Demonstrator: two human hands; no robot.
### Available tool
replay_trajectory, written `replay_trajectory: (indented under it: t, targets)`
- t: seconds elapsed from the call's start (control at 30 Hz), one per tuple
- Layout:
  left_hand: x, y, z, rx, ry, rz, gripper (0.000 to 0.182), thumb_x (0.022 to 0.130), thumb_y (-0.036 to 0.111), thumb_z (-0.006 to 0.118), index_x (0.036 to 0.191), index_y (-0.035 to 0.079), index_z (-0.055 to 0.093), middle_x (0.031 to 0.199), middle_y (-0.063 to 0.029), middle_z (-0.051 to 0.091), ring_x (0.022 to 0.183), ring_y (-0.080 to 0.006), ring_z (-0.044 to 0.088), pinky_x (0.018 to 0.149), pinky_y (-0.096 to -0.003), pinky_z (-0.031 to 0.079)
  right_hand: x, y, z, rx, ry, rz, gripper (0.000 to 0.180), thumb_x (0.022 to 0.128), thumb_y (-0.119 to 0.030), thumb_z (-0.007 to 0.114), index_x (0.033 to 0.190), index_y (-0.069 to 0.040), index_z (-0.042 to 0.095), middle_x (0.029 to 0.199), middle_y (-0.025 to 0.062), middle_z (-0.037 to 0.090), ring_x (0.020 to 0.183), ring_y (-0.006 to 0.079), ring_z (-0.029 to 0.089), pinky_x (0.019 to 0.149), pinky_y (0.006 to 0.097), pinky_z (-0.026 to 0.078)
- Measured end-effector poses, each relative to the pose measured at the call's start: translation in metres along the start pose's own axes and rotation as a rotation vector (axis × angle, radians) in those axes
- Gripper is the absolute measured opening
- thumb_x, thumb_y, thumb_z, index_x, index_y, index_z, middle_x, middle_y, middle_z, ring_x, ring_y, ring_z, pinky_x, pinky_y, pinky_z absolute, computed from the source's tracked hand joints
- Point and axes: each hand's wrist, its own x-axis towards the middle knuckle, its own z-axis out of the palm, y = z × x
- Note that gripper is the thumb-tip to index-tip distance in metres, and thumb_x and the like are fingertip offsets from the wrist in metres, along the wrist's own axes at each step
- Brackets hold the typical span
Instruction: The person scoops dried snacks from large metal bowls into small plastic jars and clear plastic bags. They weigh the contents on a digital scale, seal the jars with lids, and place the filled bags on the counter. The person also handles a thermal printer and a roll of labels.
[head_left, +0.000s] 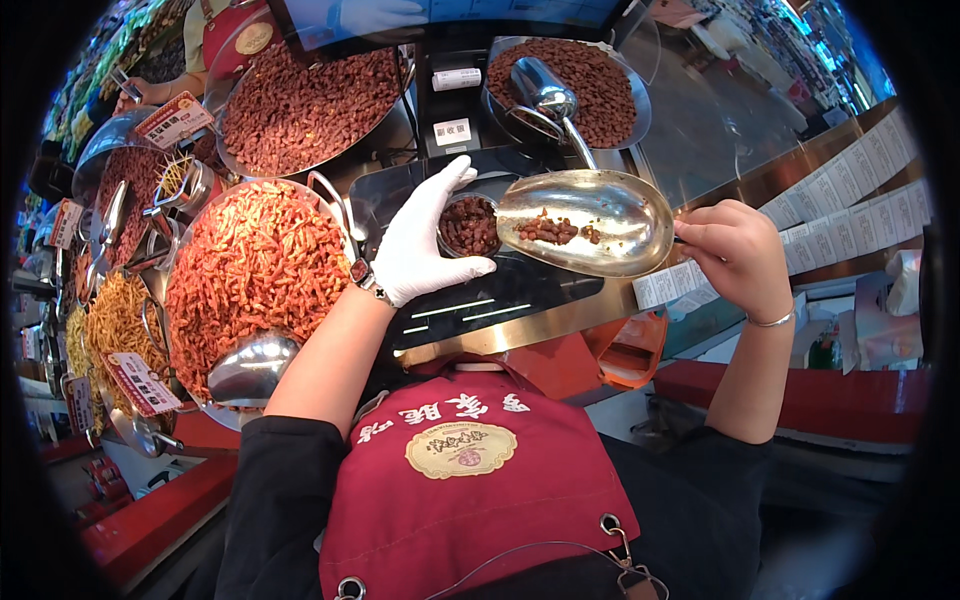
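My right hand (731, 255), bare, grips the handle end of a large metal scoop (637, 225). A few dark red-brown snack pieces (549, 229) lie in the scoop's bowl. The scoop's lip is over the right edge of a small round clear tub (469, 225) filled with similar pieces. My left hand (431, 244), in a white glove, is spread around the tub's left side, thumb below it; whether the palm touches the tub cannot be told. The tub stands on a black glossy scale or counter plate (525, 281).
Bowls of red shredded snack (259, 277) and dark pieces (315, 112) stand left and ahead. Another bowl (566, 90) holds a second scoop (544, 86). A monitor (450, 19) overhangs the far side. Printed label strips (847, 232) run right. Another person's hand (146, 91) is at upper left.
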Motion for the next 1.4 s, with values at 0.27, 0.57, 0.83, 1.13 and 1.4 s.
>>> replay_trajectory:
  t: [0.27, 0.57, 0.83, 1.13, 1.4]
  targets:
    - [0.000, 0.001, 0.002, -0.040, -0.007, -0.029, 0.125, 0.063, 0.034, 0.099, 0.164, 0.002, 0.031, 0.155, -0.0214, 0.050, 0.145, -0.0337, 0.051, 0.122, -0.0445, 0.041, -0.002, 0.001, -0.002, 0.038, -0.049, 0.016, 0.031, 0.069, -0.001, 0.083, 0.100, -0.004, 0.081, 0.095, 0.0093, 0.078, 0.082, 0.0276, 0.070, 0.071, 0.0382, 0.056]
    - [0.003, 0.003, 0.000, -0.006, -0.005, -0.017, 0.122, 0.063, 0.032, 0.098, 0.163, 0.003, 0.033, 0.154, -0.0212, 0.052, 0.143, -0.0356, 0.052, 0.122, -0.0450, 0.041, 0.016, -0.005, -0.003, -0.025, -0.019, -0.052, 0.020, 0.076, -0.003, 0.080, 0.095, -0.009, 0.081, 0.089, 0.0049, 0.077, 0.077, 0.0244, 0.069, 0.067, 0.0362, 0.056]
    - [0.002, 0.001, 0.001, -0.035, 0.004, -0.013, 0.121, 0.063, 0.032, 0.097, 0.163, 0.003, 0.034, 0.153, -0.0209, 0.052, 0.143, -0.0347, 0.052, 0.122, -0.0447, 0.040, 0.018, -0.006, 0.001, -0.037, -0.017, -0.068, 0.021, 0.076, -0.001, 0.077, 0.094, -0.010, 0.081, 0.089, 0.0041, 0.077, 0.075, 0.0240, 0.068, 0.066, 0.0363, 0.055]
    - [0.001, 0.002, 0.001, -0.019, -0.002, -0.002, 0.120, 0.064, 0.036, 0.097, 0.161, 0.002, 0.036, 0.155, -0.0205, 0.050, 0.144, -0.0342, 0.051, 0.123, -0.0445, 0.039, 0.003, 0.002, 0.018, 0.026, 0.023, -0.030, 0.026, 0.074, 0.002, 0.076, 0.098, -0.009, 0.082, 0.091, 0.0046, 0.078, 0.076, 0.0237, 0.068, 0.067, 0.0363, 0.056]
    - [-0.004, 0.008, -0.011, 0.035, 0.007, -0.020, 0.118, 0.066, 0.039, 0.097, 0.160, 0.001, 0.037, 0.156, -0.0206, 0.049, 0.145, -0.0340, 0.050, 0.124, -0.0440, 0.038, -0.025, 0.005, 0.036, 0.084, 0.091, 0.075, 0.028, 0.071, -0.001, 0.083, 0.098, -0.006, 0.080, 0.092, 0.0056, 0.077, 0.077, 0.0252, 0.067, 0.069, 0.0374, 0.055]
